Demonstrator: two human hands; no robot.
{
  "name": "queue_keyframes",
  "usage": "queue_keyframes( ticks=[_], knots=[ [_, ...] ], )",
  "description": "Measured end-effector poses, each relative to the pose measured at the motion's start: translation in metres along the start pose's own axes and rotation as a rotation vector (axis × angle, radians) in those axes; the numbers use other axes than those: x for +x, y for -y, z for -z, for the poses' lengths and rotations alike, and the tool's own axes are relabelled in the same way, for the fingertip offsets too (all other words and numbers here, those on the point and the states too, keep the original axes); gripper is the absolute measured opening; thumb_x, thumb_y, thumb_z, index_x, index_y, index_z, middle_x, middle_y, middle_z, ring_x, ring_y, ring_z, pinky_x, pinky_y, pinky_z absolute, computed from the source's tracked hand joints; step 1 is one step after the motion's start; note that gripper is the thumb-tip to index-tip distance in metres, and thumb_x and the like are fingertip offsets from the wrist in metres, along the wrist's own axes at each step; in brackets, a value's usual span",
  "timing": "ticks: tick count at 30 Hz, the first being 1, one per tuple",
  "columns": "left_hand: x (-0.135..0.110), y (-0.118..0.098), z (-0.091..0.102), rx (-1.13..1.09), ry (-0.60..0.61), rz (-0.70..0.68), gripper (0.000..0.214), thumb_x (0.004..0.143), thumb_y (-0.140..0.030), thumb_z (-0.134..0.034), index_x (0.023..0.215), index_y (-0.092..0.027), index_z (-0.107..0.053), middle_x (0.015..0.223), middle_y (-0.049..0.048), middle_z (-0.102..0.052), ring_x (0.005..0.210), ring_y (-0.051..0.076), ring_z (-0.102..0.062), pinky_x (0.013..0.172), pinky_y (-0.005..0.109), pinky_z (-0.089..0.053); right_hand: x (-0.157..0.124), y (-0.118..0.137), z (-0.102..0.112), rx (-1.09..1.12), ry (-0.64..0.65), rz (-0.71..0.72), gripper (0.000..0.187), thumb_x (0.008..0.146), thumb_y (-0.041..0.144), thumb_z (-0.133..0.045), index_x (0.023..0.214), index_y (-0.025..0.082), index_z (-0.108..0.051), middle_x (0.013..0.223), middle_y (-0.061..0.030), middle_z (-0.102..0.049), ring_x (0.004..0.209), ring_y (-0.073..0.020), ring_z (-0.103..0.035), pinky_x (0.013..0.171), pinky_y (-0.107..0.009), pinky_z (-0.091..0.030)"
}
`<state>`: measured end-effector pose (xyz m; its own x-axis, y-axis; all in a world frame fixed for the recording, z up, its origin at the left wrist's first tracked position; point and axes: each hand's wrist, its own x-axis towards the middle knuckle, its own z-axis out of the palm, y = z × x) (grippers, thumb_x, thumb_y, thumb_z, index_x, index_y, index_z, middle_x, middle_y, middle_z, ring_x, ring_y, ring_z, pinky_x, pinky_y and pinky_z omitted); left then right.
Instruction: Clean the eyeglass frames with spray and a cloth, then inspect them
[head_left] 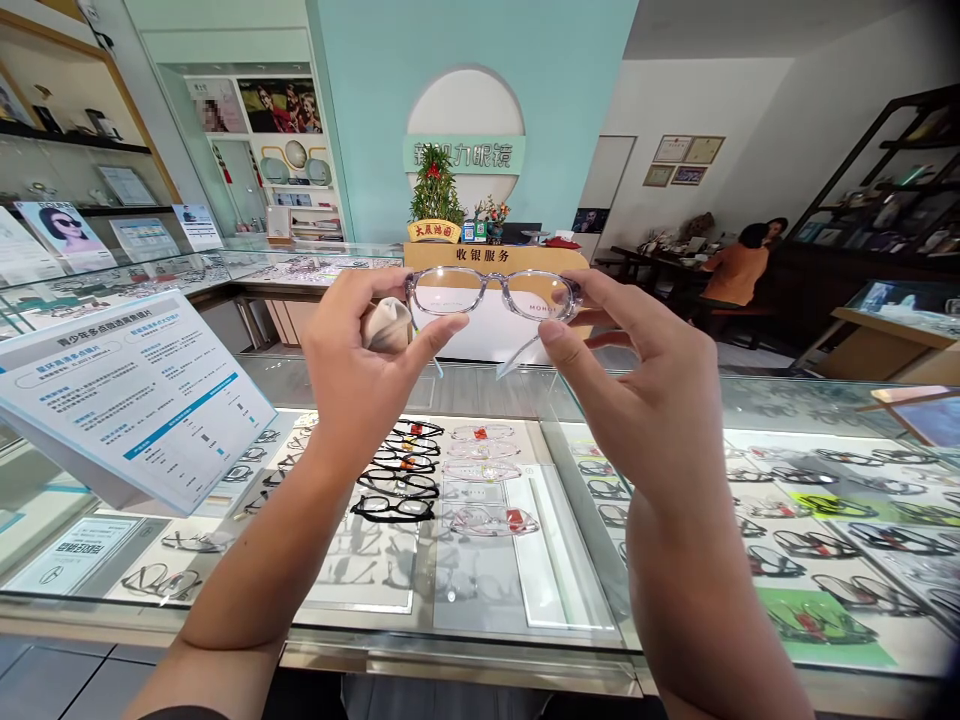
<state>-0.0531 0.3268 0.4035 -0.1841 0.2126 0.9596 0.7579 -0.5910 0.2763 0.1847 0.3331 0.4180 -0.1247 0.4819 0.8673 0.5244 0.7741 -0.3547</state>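
A pair of eyeglasses (493, 283) with a clear greyish frame is held up in front of me, above the glass display counter. My left hand (367, 340) pinches its left end between thumb and fingers. Tucked in that same hand is a crumpled beige cloth (388, 325). On the other side, my right hand (637, 350) grips the right end of the frame, thumb below the lens. Faint lettering shows on the right lens. One temple (517, 356) hangs down below the frame near my right thumb.
Under the counter glass (480, 600) lie rows of eyeglasses, including black frames (397, 485) and clear pink ones (491, 520). A printed sign (142, 400) stands at the left on the counter. Farther off are a cashier desk (420, 255) and a person in orange (739, 270).
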Motion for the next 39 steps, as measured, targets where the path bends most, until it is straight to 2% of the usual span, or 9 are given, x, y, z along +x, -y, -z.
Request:
queue_keyframes(
  ticks=[7, 15, 23, 26, 31, 35, 39],
  knots=[
    [0.000, 0.005, -0.003, -0.029, 0.001, 0.010, 0.045, 0.087, -0.062, -0.093, 0.123, -0.040, -0.078, 0.119, 0.0043, -0.083, 0.119, 0.032, -0.077, 0.094, 0.053, -0.067, 0.000, -0.002, 0.000, -0.008, -0.012, 0.019, 0.045, 0.104, 0.043, -0.072, 0.149, 0.033, -0.074, 0.133, -0.0108, -0.082, 0.116, -0.0334, -0.078, 0.090, -0.051, -0.071],
    [0.000, 0.007, -0.005, -0.082, 0.025, 0.064, 0.050, 0.087, -0.059, -0.093, 0.131, -0.040, -0.077, 0.133, 0.0050, -0.081, 0.117, 0.031, -0.076, 0.094, 0.053, -0.067, 0.000, -0.001, -0.001, -0.035, -0.040, 0.041, 0.045, 0.105, 0.046, -0.072, 0.149, 0.038, -0.071, 0.140, -0.0114, -0.078, 0.125, -0.0377, -0.075, 0.093, -0.057, -0.070],
    [-0.006, 0.023, -0.017, -0.196, 0.036, 0.085, 0.070, 0.086, -0.066, -0.091, 0.145, -0.035, -0.070, 0.151, 0.0094, -0.074, 0.101, 0.024, -0.079, 0.078, 0.038, -0.067, -0.001, -0.001, -0.009, -0.096, -0.145, 0.159, 0.040, 0.105, 0.040, -0.073, 0.144, 0.034, -0.071, 0.140, -0.0128, -0.076, 0.134, -0.0393, -0.071, 0.103, -0.060, -0.067],
    [-0.007, 0.027, -0.021, -0.210, 0.012, 0.068, 0.070, 0.086, -0.064, -0.093, 0.146, -0.038, -0.068, 0.152, 0.0095, -0.073, 0.114, 0.027, -0.079, 0.078, 0.037, -0.067, -0.001, -0.001, -0.012, -0.111, -0.149, 0.198, 0.038, 0.105, 0.037, -0.073, 0.143, 0.035, -0.070, 0.139, -0.0125, -0.076, 0.135, -0.0393, -0.070, 0.107, -0.062, -0.065],
    [-0.008, 0.034, -0.027, -0.239, -0.007, 0.022, 0.068, 0.089, -0.062, -0.091, 0.147, -0.038, -0.066, 0.150, 0.0100, -0.072, 0.141, 0.035, -0.071, 0.086, 0.038, -0.069, -0.001, 0.001, -0.014, -0.096, -0.160, 0.265, 0.038, 0.104, 0.033, -0.075, 0.141, 0.033, -0.071, 0.133, -0.0123, -0.078, 0.129, -0.0383, -0.072, 0.104, -0.059, -0.065],
    [-0.009, 0.036, -0.030, -0.224, -0.055, -0.017, 0.070, 0.090, -0.062, -0.090, 0.150, -0.036, -0.064, 0.147, 0.0102, -0.070, 0.143, 0.037, -0.069, 0.095, 0.043, -0.069, -0.001, 0.000, -0.014, -0.063, -0.137, 0.215, 0.040, 0.102, 0.030, -0.078, 0.140, 0.037, -0.071, 0.139, -0.0113, -0.076, 0.134, -0.0383, -0.070, 0.104, -0.058, -0.066],
    [-0.011, 0.034, -0.030, -0.161, -0.138, -0.069, 0.071, 0.088, -0.061, -0.093, 0.148, -0.035, -0.065, 0.147, 0.0105, -0.068, 0.138, 0.036, -0.069, 0.093, 0.044, -0.068, 0.000, -0.003, -0.015, 0.014, -0.120, 0.148, 0.040, 0.100, 0.030, -0.079, 0.138, 0.037, -0.071, 0.145, -0.0105, -0.075, 0.137, -0.0372, -0.070, 0.092, -0.053, -0.070]
  ],
)
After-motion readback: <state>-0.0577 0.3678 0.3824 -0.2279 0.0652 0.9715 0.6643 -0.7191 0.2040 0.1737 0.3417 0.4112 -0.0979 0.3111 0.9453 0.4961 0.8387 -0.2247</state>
